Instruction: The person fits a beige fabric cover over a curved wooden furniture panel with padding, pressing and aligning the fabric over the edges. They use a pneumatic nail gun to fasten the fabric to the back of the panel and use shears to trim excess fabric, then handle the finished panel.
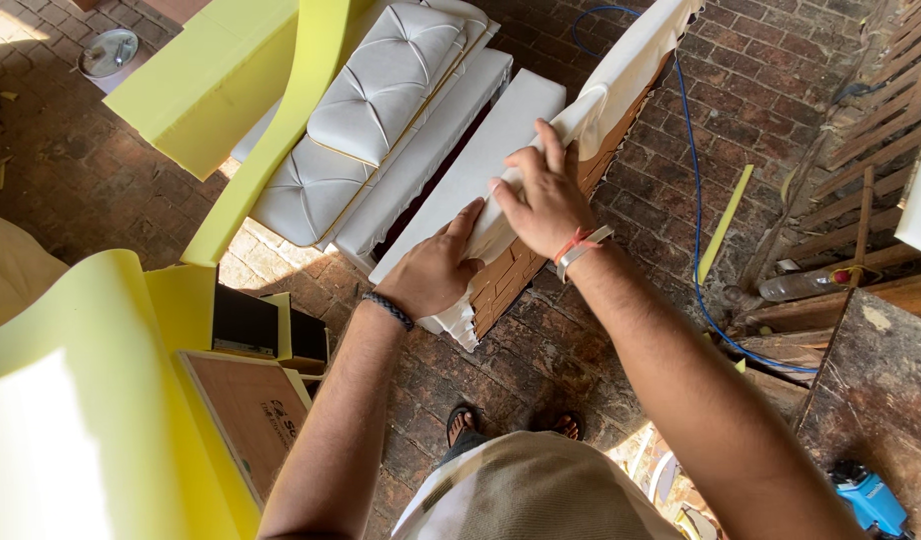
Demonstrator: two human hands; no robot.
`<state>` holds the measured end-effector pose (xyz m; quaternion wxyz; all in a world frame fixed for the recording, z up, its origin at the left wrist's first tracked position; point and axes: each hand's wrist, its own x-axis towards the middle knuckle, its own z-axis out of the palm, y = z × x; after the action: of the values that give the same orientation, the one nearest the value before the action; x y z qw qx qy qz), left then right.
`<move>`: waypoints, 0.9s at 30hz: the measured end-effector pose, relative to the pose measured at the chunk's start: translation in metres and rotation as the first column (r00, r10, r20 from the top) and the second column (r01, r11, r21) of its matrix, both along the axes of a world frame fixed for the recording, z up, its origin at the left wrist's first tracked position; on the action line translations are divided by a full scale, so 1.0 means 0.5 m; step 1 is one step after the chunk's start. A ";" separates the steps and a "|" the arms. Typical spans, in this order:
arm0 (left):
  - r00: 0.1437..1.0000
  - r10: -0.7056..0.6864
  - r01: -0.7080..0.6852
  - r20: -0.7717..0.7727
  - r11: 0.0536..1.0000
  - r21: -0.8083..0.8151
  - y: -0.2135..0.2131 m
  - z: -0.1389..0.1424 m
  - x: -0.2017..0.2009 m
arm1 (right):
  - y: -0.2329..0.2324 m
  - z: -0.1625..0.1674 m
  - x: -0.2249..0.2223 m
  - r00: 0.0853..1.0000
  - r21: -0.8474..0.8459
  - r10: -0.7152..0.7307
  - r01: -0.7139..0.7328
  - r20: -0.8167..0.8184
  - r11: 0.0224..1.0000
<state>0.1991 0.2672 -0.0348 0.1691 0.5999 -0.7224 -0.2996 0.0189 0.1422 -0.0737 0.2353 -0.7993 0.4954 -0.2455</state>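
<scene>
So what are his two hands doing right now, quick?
Left hand: pressed flat on the white fabric, not gripping.
Right hand: closed, pinching that same fabric against the wooden frame.

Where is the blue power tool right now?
In the head view, the blue power tool lies at the bottom right corner, on the worn wooden bench, right of the person's right forearm.

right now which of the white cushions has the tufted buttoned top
The tufted white cushion lying up left beside the yellow foam. The flat white panel by the left hand and right hand is smooth.
</scene>
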 end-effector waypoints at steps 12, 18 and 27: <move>0.883 0.142 -0.216 -0.447 0.969 -0.117 0.004 -0.055 -0.031 | -0.039 -0.029 -0.050 0.995 -0.133 0.016 -0.002 0.102 0.991; 0.757 0.112 -0.312 -0.644 0.927 -0.207 -0.004 -0.119 -0.041 | -0.047 -0.016 -0.041 0.995 -0.129 0.001 0.012 0.100 0.992; 0.673 0.105 -0.338 -0.732 0.924 -0.178 0.013 -0.200 -0.064 | -0.062 -0.035 -0.066 0.988 -0.093 -0.049 0.063 0.144 0.994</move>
<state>0.1670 0.2737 -0.1349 0.5585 0.4887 -0.5580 -0.3713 -0.0141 0.1109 -0.0910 0.2237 -0.7761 0.4874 -0.3318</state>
